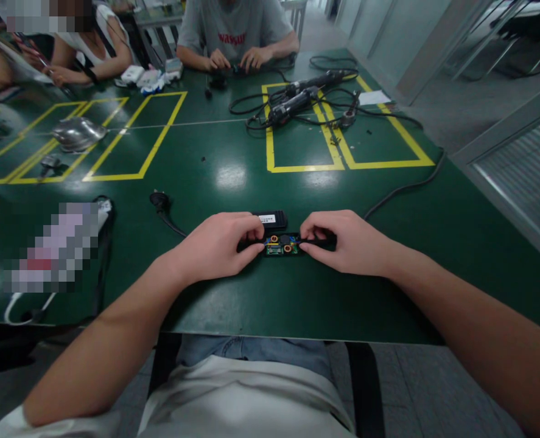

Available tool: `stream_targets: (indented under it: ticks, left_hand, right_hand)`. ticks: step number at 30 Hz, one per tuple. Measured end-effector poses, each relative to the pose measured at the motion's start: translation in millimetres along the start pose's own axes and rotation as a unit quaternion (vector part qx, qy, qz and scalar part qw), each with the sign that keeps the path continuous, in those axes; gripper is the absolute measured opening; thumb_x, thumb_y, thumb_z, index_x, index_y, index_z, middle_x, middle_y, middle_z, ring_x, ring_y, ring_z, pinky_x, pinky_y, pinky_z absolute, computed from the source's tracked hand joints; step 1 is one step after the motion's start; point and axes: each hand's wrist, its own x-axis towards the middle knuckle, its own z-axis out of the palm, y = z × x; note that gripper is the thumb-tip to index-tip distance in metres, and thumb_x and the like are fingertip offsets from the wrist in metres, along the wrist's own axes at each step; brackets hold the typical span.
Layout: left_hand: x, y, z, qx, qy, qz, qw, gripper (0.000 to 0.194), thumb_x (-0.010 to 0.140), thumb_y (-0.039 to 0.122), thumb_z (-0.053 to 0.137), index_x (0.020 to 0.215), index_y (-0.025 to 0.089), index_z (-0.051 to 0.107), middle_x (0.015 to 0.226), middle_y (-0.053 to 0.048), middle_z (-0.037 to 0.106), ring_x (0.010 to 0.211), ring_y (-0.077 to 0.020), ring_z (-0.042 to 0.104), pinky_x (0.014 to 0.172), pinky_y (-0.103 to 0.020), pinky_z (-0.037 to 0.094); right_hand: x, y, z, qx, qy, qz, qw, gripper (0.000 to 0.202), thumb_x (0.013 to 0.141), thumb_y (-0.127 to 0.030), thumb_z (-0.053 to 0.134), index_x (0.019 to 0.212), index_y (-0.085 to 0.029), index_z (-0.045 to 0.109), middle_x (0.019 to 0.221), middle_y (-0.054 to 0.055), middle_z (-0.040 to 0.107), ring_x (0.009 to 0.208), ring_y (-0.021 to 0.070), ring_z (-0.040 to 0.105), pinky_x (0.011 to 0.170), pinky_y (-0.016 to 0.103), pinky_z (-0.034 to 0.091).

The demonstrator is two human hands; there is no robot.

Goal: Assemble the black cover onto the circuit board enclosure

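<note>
**Case open, electronics on show, one cable pinched at each end**

So the little black case (282, 254) is sitting open on the green desk (297, 304), right between the two hands. My left hand (224, 246) has its grip closed on the left cable end (246, 244), and my right hand (356, 243) is pinching the right cable end (325, 241), both right up at the case's short sides.

Progress, as far as I can tell: the board's in the case and the cables meet it at both ends, but the ribbed cover (279, 219) is off, lying just beyond the case. So it's not closed up. Can't tell if the cables are properly seated, fingertips are in the way.

Looks-wise, the case is a slim, dark rectangle, probably plastic. Inside there's a green board, two coppery ring-shaped coils and some thin blue and yellow wires. The cover is matte black with a white printed label (266, 219). The desk is smooth and kinda glossy, catching the lights.

Beyond the case and to its left there's a chunky black plug (160, 201) on a cord. Farther past the case, two dark, tube-shaped power tools (293, 107) lie in looping black cables around yellow tape (304, 169).
</note>
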Motion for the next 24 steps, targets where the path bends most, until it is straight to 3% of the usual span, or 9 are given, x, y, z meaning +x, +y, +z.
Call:
stream_targets:
  ticks: [4,13,17,20,24]
  left_hand:
    - [0,3,2.1,-0.007,-0.024,-0.003,1.0,0.006,0.103,0.02,0.064,0.097,0.021,0.067,0.088,-0.002,0.071,0.074,-0.018,0.064,0.069,-0.03,0.044]
    - [-1,3,-1.1,-0.019,0.016,0.014,1.0,0.008,0.104,0.022,0.063,0.098,0.019,0.069,0.1,-0.006,0.069,0.082,-0.0189,0.065,0.075,-0.031,0.049]
    - [-1,2,-1.6,-0.015,-0.005,0.013,1.0,0.009,0.105,0.023,0.065,0.101,0.02,0.073,0.101,-0.006,0.07,0.082,-0.0189,0.066,0.076,-0.032,0.052]
    - [-1,0,-0.9,-0.015,0.007,0.024,1.0,0.013,0.106,0.026,0.065,0.101,0.02,0.076,0.108,-0.008,0.073,0.095,-0.0221,0.07,0.088,-0.035,0.057]
    - [2,-6,5.9,0.005,0.088,0.027,0.996,0.025,0.11,0.025,0.06,0.117,0.021,0.083,0.135,-0.013,0.075,0.124,-0.0288,0.07,0.113,-0.049,0.057]
  right_hand:
    - [-1,1,1,-0.008,0.009,0.0,1.0,0.005,0.094,-0.029,0.07,0.091,-0.024,0.071,0.077,0.001,0.071,0.066,0.0166,0.059,0.065,0.031,0.045]
    - [-2,-3,-3,0.006,0.027,-0.011,1.0,0.006,0.095,-0.027,0.068,0.092,-0.023,0.072,0.081,0.002,0.073,0.064,0.0167,0.058,0.063,0.032,0.044]
    - [-3,-3,-6,0.003,0.008,-0.006,1.0,0.008,0.095,-0.025,0.065,0.089,-0.023,0.07,0.078,0.002,0.07,0.062,0.0164,0.056,0.063,0.032,0.043]
    - [-2,-2,-7,-0.005,0.002,-0.008,1.0,0.006,0.093,-0.024,0.066,0.087,-0.023,0.068,0.076,0.002,0.068,0.065,0.0174,0.057,0.066,0.033,0.044]
    - [-1,-1,-7,-0.008,-0.001,-0.009,1.0,0.005,0.091,-0.022,0.068,0.086,-0.023,0.067,0.079,0.002,0.069,0.067,0.0179,0.058,0.068,0.032,0.044]
